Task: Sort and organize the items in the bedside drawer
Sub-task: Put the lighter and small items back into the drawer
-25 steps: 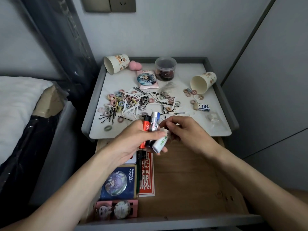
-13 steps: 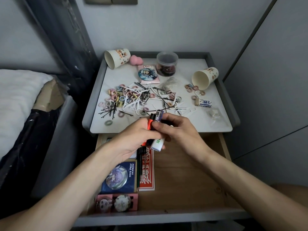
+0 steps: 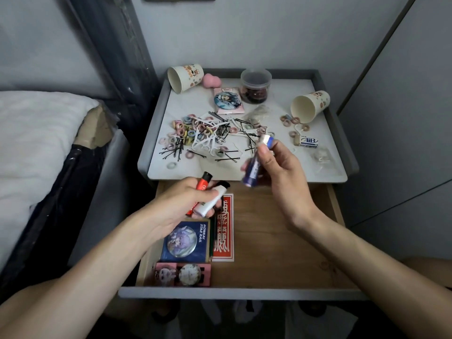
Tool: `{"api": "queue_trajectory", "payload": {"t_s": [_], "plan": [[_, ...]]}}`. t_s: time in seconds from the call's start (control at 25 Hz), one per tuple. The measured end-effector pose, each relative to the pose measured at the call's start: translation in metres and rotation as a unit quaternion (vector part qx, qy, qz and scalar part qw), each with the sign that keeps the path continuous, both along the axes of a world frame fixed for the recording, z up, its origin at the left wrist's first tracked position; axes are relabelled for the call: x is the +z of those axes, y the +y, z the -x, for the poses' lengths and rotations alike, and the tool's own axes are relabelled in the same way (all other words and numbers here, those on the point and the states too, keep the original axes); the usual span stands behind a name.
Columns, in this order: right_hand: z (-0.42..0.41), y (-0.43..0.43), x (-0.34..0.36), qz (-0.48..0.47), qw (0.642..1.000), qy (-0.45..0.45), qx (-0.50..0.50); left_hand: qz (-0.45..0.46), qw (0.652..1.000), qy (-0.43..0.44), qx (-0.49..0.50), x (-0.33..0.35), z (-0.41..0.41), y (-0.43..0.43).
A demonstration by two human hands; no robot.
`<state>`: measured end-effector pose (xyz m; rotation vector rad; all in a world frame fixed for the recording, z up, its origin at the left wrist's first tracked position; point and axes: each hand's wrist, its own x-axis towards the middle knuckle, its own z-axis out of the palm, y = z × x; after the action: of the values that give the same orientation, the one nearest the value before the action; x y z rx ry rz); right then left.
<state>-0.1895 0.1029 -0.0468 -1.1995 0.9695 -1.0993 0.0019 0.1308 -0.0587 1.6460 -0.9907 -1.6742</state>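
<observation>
While the right hand [image 3: 281,177] pinches a blue lighter [image 3: 254,167] btw thumb and curled fingers, just above the counter's [image 3: 195,171] front edge, the print on the lighter's body is too blurred to read. Its long axis stands steeply tilted: metal top up and away, base down toward the drawer [image 3: 281,241].

Left hand [image 3: 181,204] is curled round 2 more, a red lighter [image 3: 203,182] and a white lighter [image 3: 208,204], held over the drawer's left front part. They lie approx parallel, black tops pointing up and away to the right, bases toward the wrist. The lettering on both is too small to read.

Readable text: "HONKAI STAR RAIL" on a blue card [image 3: 184,241] in the drawer's left side, and "AIR" on an eraser box [image 3: 308,141] at the counter's right. A red card [image 3: 223,231] w/ white Chinese characters lies just beside the blue card, its long axis running front to back.
</observation>
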Motion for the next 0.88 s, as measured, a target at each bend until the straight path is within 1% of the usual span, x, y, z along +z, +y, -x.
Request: {"api": "queue_trajectory", "payload": {"t_s": [0.04, 0.12, 0.16, 0.24, 0.28, 0.32, 0.36, 0.44, 0.52, 0.64, 0.72, 0.88], "plan": [[0.0, 0.005, -0.002, -0.026, 0.999, 0.039, 0.013, 0.0, 0.999, 0.004, 0.042, -0.004, -0.004, 0.001], [-0.002, 0.016, -0.019, -0.084, 0.987, 0.122, 0.068, 0.016, 0.996, -0.003, 0.088, -0.01, -0.009, 0.002], [-0.003, 0.022, -0.033, -0.114, 0.974, 0.163, 0.106, 0.024, 0.995, -0.008, 0.096, -0.01, -0.011, 0.002], [-0.007, 0.026, -0.063, -0.177, 0.938, 0.233, 0.185, 0.024, 0.994, -0.001, 0.109, -0.01, -0.013, 0.003], [-0.008, 0.023, -0.078, -0.208, 0.923, 0.25, 0.208, 0.019, 0.993, 0.006, 0.117, -0.01, -0.014, 0.001], [-0.01, 0.016, -0.091, -0.229, 0.915, 0.256, 0.213, 0.016, 0.992, 0.011, 0.125, -0.01, -0.015, 0.0], [-0.013, 0.007, -0.102, -0.229, 0.915, 0.266, 0.2, 0.014, 0.991, 0.014, 0.132, -0.01, -0.015, -0.002], [-0.021, -0.012, -0.121, -0.195, 0.92, 0.308, 0.145, 0.011, 0.991, 0.013, 0.136, -0.011, -0.016, -0.003], [-0.03, -0.026, -0.141, -0.178, 0.915, 0.345, 0.113, 0.009, 0.991, 0.01, 0.13, -0.014, -0.016, -0.001], [-0.036, -0.033, -0.164, -0.142, 0.899, 0.401, 0.109, 0.007, 0.992, 0.015, 0.123, -0.018, -0.016, 0.0], [-0.036, -0.034, -0.171, -0.118, 0.894, 0.421, 0.101, 0.002, 0.992, 0.02, 0.121, -0.02, -0.016, -0.001], [-0.034, -0.038, -0.176, -0.128, 0.887, 0.434, 0.089, -0.013, 0.99, 0.039, 0.133, -0.021, -0.013, -0.001]]}}
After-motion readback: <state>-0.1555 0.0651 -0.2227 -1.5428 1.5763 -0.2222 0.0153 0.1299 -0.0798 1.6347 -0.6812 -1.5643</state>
